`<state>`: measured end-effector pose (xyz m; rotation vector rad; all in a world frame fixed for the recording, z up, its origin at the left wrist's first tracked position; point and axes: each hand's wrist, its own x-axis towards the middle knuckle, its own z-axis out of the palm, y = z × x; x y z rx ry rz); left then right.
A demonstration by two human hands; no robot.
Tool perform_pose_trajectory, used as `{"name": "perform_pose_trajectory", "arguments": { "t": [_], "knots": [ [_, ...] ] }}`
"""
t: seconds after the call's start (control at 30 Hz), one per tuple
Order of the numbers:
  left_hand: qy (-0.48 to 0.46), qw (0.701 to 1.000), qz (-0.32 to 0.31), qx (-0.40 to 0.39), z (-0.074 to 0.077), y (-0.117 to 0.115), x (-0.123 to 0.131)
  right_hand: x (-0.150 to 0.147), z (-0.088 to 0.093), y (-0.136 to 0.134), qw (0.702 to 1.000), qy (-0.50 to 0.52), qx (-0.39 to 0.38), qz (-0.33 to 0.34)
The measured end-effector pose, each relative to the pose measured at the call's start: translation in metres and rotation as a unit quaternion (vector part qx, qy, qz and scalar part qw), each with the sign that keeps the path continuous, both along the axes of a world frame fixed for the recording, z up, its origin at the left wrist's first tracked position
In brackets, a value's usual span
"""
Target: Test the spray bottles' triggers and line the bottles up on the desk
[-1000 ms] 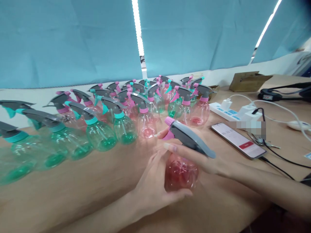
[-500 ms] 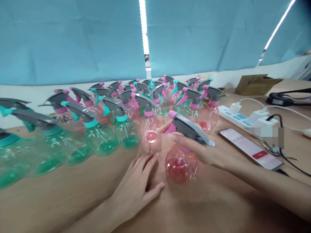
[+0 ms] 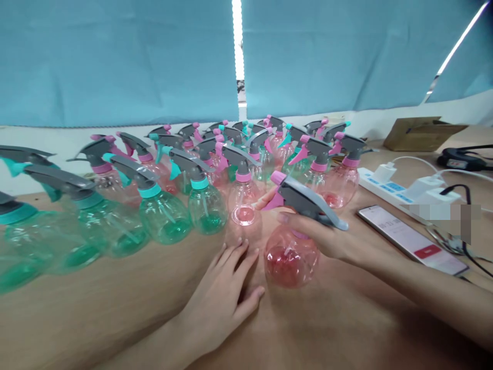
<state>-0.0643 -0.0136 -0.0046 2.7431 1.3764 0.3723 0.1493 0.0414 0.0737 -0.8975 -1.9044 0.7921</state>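
A pink spray bottle (image 3: pixel 291 259) with a grey and pink trigger head stands near the centre of the table. My right hand (image 3: pixel 304 226) is wrapped round its neck below the sprayer head. My left hand (image 3: pixel 227 282) lies flat with fingers spread on the table, its fingertips at the base of another pink spray bottle (image 3: pixel 244 205). Left of that bottle are a green spray bottle (image 3: pixel 208 210) and a second green bottle (image 3: pixel 164 216). Behind them several pink and green spray bottles crowd together.
On the right are a phone (image 3: pixel 412 240), a white power strip (image 3: pixel 385 187) with plugs and cables, and some keys partly blurred. An open cardboard box (image 3: pixel 421 134) and a black object (image 3: pixel 460 159) sit at the back right. A blue curtain (image 3: pixel 154 56) hangs behind the table.
The view has shifted slightly, so most things appear a little further right. My right hand still holds the pink bottle, which now looks more upright. My left hand remains flat.
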Motion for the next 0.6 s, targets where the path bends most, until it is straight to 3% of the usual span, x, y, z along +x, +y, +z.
{"name": "perform_pose_trajectory", "arguments": {
  "t": [0.23, 0.43, 0.6],
  "knots": [
    [0.003, 1.000, 0.003, -0.003, 0.0005, -0.0013, 0.0015, 0.0029, -0.0023, -0.0019, 0.999, -0.020, 0.013, -0.034],
    [0.010, 1.000, 0.003, -0.009, 0.0024, -0.0009, 0.0021, 0.0030, -0.0046, -0.0013, 1.000, -0.003, 0.015, 0.012],
    [0.014, 1.000, 0.005, -0.013, 0.0036, -0.0005, 0.0023, 0.0092, -0.0091, -0.0004, 1.000, -0.028, -0.003, -0.003]
  ]
}}
